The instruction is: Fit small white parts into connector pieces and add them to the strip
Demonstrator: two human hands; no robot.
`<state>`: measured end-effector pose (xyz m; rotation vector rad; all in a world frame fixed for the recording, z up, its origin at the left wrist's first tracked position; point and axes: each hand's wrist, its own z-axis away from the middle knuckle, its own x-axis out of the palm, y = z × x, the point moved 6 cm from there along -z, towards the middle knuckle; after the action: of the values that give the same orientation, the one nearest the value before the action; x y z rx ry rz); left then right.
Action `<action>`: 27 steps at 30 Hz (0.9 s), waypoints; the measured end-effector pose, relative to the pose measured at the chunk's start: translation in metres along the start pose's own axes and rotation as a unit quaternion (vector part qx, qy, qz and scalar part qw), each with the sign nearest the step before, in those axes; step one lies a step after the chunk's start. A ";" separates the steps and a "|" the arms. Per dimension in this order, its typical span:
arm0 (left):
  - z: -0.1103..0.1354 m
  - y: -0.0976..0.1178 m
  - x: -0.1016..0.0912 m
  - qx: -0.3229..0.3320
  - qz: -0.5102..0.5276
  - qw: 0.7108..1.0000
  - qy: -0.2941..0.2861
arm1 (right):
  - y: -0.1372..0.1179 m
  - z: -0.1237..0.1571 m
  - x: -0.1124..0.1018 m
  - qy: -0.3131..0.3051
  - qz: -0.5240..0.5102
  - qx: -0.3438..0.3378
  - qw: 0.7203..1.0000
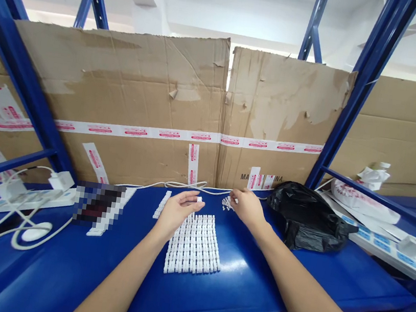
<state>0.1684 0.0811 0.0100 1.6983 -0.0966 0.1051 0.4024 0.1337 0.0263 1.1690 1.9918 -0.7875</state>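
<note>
My left hand (176,212) is closed, with a small white plastic piece (199,199) pinched between thumb and fingertips. It hovers at the back edge of a block of small white pieces (195,244) set out in close rows on the blue table. At the right, my right hand (249,207) has its fingertips together beside a little heap of tiny whitish parts (226,203). Whatever those fingertips hold is too small to make out. A short separate row of white pieces (162,205) lies left of my left hand.
A black plastic bag (306,216) sits right of my right hand. Power strips (385,245) and tangled white cables (24,223) lie at the sides. Cardboard sheets (143,90) stand along the back between blue metal posts (358,105). A pixelated dark object (98,205) lies at left.
</note>
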 end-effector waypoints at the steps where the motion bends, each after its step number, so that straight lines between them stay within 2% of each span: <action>1: 0.000 0.003 -0.001 0.026 -0.034 0.999 0.013 | 0.002 0.001 0.001 -0.006 -0.006 -0.009 1.000; 4: 0.001 0.011 0.000 0.103 -0.095 0.990 0.028 | -0.013 0.005 -0.003 0.007 -0.100 -0.059 0.993; 8: 0.008 0.019 0.005 0.188 -0.160 0.969 0.015 | -0.059 0.013 -0.008 0.020 -0.279 -0.110 0.954; 11: 0.012 0.021 0.010 0.226 -0.233 0.946 -0.004 | -0.082 0.019 -0.006 0.023 -0.356 -0.116 0.927; 14: 0.015 0.022 0.011 0.250 -0.270 0.930 -0.006 | -0.088 0.021 -0.004 0.033 -0.382 -0.093 0.919; 17: 0.017 0.021 0.014 0.249 -0.286 0.925 -0.007 | -0.085 0.020 -0.003 0.040 -0.391 -0.052 0.918; 21: 0.017 0.023 0.014 0.208 -0.221 0.953 -0.004 | -0.070 0.013 -0.002 0.038 -0.357 -0.013 0.933; 24: 0.016 0.028 0.003 0.165 -0.167 0.972 0.031 | -0.038 0.007 -0.001 0.040 -0.243 0.020 0.969; 27: 0.020 0.033 -0.018 0.114 -0.192 0.973 0.049 | -0.002 0.005 -0.001 0.040 -0.095 0.050 0.993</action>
<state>0.1467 0.0574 0.0371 1.9076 0.3287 -0.0941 0.4017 0.1286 0.0247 1.0932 2.1743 -0.9592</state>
